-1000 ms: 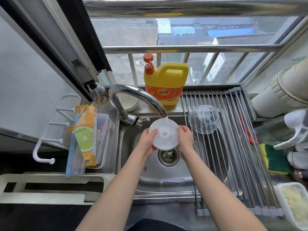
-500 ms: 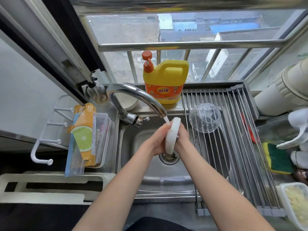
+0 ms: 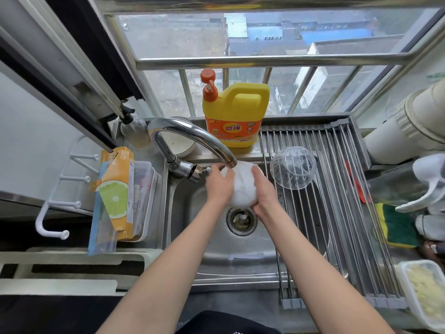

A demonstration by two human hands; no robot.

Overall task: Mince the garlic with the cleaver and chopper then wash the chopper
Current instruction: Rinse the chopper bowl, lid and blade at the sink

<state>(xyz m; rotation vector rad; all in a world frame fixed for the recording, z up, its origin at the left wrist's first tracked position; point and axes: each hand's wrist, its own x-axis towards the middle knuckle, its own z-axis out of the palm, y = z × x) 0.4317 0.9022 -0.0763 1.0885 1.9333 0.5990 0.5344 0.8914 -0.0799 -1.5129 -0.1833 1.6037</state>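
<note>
**Chopper lid under the tap, mid-frame**

Both hands clasp the white chopper lid (image 3: pixel 242 186) at frame centre, left hand (image 3: pixel 219 186) and right hand (image 3: pixel 263 191) pressed to its sides, right under the faucet (image 3: pixel 192 138) spout and above the sink (image 3: pixel 216 251) drain. The clear chopper bowl (image 3: pixel 292 168) sits upturned on the drying rack (image 3: pixel 337 213), just right. The garlic container (image 3: pixel 423 292) is cut off at lower right.

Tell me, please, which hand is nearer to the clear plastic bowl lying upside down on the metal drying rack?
The right hand. It holds the white round chopper lid's right side, just left of the clear plastic bowl. The left hand is beyond the lid, farther away.
</note>
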